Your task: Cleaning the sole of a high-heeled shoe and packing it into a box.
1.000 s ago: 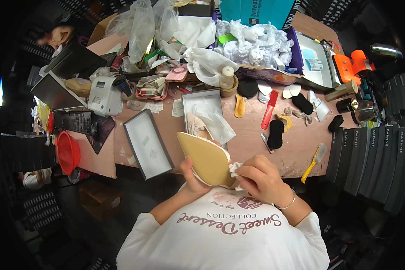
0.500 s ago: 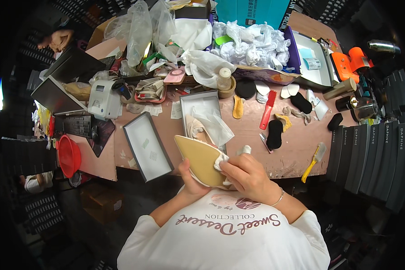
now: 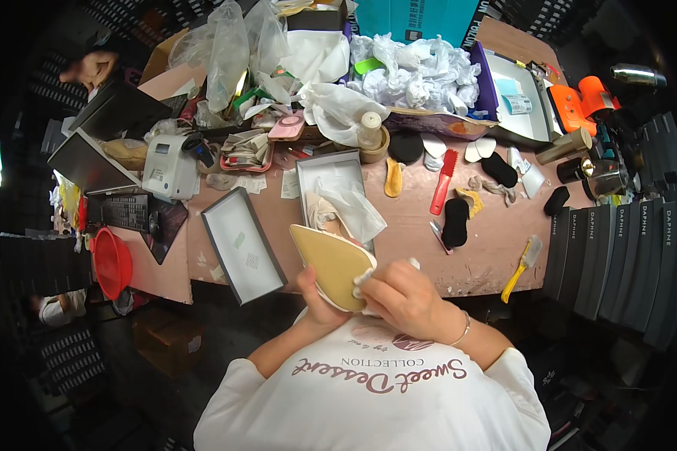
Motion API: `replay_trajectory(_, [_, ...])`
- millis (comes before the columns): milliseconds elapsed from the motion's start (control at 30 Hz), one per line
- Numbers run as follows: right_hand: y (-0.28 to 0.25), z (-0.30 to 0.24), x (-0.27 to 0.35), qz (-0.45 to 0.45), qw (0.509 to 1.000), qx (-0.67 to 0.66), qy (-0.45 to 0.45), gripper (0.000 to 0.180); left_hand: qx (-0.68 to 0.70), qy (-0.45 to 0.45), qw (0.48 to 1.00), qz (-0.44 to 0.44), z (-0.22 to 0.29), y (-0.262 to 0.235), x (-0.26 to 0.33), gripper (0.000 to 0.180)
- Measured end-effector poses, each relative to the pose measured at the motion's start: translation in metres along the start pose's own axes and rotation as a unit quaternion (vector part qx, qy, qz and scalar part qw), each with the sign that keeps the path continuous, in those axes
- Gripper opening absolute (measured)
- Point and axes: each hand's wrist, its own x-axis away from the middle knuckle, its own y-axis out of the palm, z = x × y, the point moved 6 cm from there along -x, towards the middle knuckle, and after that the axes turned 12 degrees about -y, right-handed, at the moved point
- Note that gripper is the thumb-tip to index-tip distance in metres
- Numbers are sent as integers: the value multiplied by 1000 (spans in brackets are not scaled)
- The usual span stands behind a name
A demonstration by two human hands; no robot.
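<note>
A pointed shoe is tilted up in front of my chest, its tan sole facing me. My left hand grips it along the lower left edge, thumb on the sole. Pinched in the fingers of my right hand is a crumpled white cloth, which touches the sole's right edge; a bit of white also pokes up behind that hand. Just beyond the shoe sits an open grey shoebox with white tissue and something beige inside. Its lid lies inside-up to the left.
To the right lie a red brush, black pads and a yellow-handled brush. Grey shoeboxes line the right side. A box of crumpled paper stands behind. Left are a label printer, keyboard and red basin.
My right hand and the cloth have shifted slightly left and down along the sole's edge. My left hand keeps its hold on the shoe, which has barely moved.
</note>
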Motion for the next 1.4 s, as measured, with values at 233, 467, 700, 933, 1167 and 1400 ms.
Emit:
replay_trajectory(233, [-3,-5,-17,-23,999,33,-22,25,-15,26,999,27,9,13,2,85])
replay_trajectory(467, [0,28,-90,-47,985,146,-75,14,-51,-100,993,-21,-1,41,1,104])
replay_trajectory(700, [-31,106,-55,52,989,28,133,11,76,-3,996,-51,15,-4,-18,108])
replay_trajectory(933, [45,117,103,-19,896,-163,414,17,19,28,998,-52,67,-18,-28,102])
replay_trajectory(1167, [51,108,112,-18,903,-153,402,17,60,-38,997,-38,56,-18,-31,96])
replay_trajectory(1400, [43,98,81,-26,923,-134,359,14,35,-96,995,-21,49,-20,-29,93])
